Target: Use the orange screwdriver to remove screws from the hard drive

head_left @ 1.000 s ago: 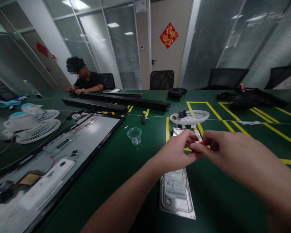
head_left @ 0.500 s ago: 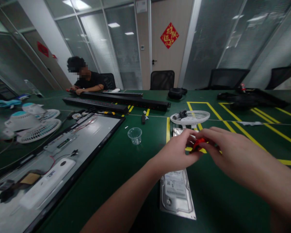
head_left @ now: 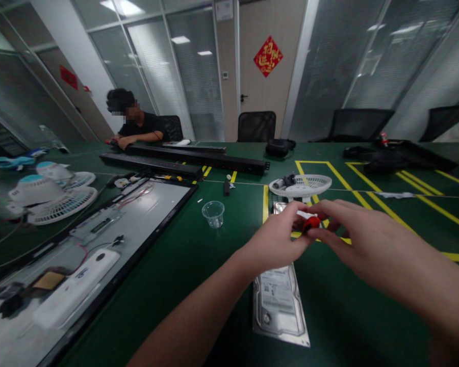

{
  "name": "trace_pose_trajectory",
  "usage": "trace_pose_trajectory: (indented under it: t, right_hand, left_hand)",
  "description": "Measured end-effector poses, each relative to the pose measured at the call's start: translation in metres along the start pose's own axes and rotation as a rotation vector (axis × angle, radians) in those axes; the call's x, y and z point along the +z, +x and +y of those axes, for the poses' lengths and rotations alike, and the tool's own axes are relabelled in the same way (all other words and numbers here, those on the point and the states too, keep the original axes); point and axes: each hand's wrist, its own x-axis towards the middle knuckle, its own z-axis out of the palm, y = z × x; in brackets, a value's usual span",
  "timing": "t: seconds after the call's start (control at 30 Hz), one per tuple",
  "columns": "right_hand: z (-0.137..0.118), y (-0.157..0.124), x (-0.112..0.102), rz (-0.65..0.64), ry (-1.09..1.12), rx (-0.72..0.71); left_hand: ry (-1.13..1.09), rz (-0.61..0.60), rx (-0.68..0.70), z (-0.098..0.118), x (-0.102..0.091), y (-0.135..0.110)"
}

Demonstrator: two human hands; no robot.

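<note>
My left hand (head_left: pixel 277 234) and my right hand (head_left: pixel 352 227) meet above the table, with fingertips closed around a small red-and-black object (head_left: pixel 311 224). Its kind is not clear, since the fingers cover most of it. Below my left hand lies a silver hard drive (head_left: pixel 279 306), label side up, partly hidden by that hand. Another silver metal piece shows just beyond my fingers. To the left of my hands stands a clear plastic cup (head_left: pixel 213 214).
A white fan grille (head_left: pixel 300 186) lies just past my hands. At left are an opened flat panel (head_left: pixel 156 204) with a white device (head_left: pixel 76 288) on it, and white fan parts (head_left: pixel 38 191). Long black bars (head_left: pixel 214 159) lie farther back, near a seated person (head_left: pixel 141 125).
The red-and-black object has turned between my fingers, its red end now rounder and facing me. My right fingertips have shifted slightly. The hard drive and cup stay put.
</note>
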Motion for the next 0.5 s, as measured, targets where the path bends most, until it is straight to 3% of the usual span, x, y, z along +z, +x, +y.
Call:
trace_pose_trajectory:
  t: [0.17,0.37,0.5]
  right_hand:
    - [0.004,0.001,0.008,0.025,0.008,-0.053]
    - [-0.003,0.004,0.001,-0.064,0.039,0.043]
    - [-0.008,0.002,-0.002,-0.055,-0.006,0.068]
  left_hand:
    - [0.019,-0.004,0.001,-0.001,0.001,0.0]
    - [0.008,-0.004,0.064,0.001,0.001,0.001]
    - [0.06,-0.005,0.063,0.001,-0.001,0.002]
